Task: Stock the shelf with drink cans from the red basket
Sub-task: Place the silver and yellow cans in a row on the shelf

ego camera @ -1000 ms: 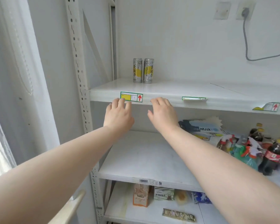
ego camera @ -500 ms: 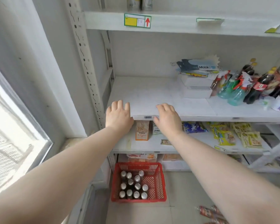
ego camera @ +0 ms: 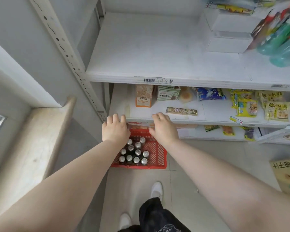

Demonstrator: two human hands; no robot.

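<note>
Both hands reach out empty above the red basket (ego camera: 158, 154), fingers loosely spread and palms down: the left hand (ego camera: 115, 129) over its near-left corner, the right hand (ego camera: 164, 128) over its far-right edge. Drink cans (ego camera: 134, 152) stand upright inside the basket on the floor. Beyond the basket, a snack shelf (ego camera: 208, 122) holds packets.

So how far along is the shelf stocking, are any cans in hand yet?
Nothing stocked is visible: no cans show on the shelves in view. Both the left hand and right hand are empty, open, above the red basket. About eleven cans stand in it, all left to shelve.
</note>
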